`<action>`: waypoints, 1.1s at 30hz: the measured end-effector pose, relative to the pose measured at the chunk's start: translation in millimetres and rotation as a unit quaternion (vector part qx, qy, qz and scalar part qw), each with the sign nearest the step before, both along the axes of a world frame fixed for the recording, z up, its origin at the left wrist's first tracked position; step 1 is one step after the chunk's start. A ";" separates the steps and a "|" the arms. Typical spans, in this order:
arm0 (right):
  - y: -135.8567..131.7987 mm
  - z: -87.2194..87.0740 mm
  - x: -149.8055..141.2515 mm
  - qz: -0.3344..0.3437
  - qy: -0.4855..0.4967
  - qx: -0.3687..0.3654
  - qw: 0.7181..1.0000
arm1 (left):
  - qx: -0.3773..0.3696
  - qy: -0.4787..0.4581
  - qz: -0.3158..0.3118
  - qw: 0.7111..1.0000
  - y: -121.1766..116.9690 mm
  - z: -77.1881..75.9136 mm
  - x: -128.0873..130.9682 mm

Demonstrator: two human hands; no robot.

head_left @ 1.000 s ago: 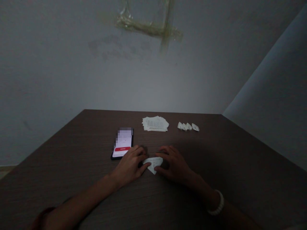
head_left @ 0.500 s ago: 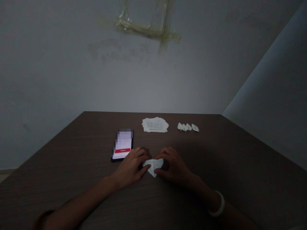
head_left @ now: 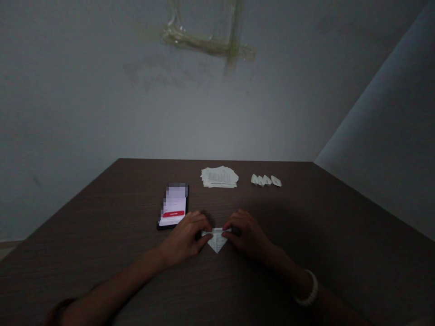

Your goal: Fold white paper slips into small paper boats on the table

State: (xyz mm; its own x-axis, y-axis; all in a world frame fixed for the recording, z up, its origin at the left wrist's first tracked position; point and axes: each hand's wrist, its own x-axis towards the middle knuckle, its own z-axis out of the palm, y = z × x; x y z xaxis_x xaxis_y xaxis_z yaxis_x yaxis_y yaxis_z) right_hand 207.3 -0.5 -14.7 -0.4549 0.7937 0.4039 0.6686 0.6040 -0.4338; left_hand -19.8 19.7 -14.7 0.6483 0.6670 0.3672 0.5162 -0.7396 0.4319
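Observation:
A small white printed paper (head_left: 216,241), folded to a triangle pointing toward me, lies on the dark wooden table (head_left: 102,235). My left hand (head_left: 185,235) pinches its left upper corner with curled fingers. My right hand (head_left: 246,233), a white bracelet on its wrist, pinches the right upper corner. Both hands rest on the table and press the paper's top edge down.
A lit phone (head_left: 173,206) lies just left of my left hand. Farther back are a stack of printed paper slips (head_left: 219,176) and a row of small folded paper pieces (head_left: 266,180). Grey walls close the table's far and right sides.
The paper's right flap has been folded in, so the shape went from a wide lopsided piece to a neat downward-pointing triangle. My right fingers drew in toward the top edge.

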 end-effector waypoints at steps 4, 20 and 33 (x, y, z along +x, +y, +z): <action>2.3 -2.0 1.8 -0.005 -0.016 0.006 1.000 | -0.012 0.016 -0.005 1.000 0.9 1.1 0.1; 6.2 -0.9 3.7 0.090 -0.050 0.017 0.995 | -0.013 0.050 -0.046 0.998 2.3 15.6 5.8; -4.6 8.6 10.3 0.140 -0.222 0.146 0.954 | 0.056 0.110 -0.115 0.986 -4.1 25.6 -3.2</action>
State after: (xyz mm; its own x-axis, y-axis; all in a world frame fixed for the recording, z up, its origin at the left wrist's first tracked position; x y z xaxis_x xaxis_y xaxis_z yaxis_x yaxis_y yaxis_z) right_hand 217.6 -5.1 -6.1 -0.8103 0.4995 0.3066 0.5423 0.8374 0.0689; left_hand -22.9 15.6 10.9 0.8497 0.4567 0.2633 0.4020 -0.8845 0.2368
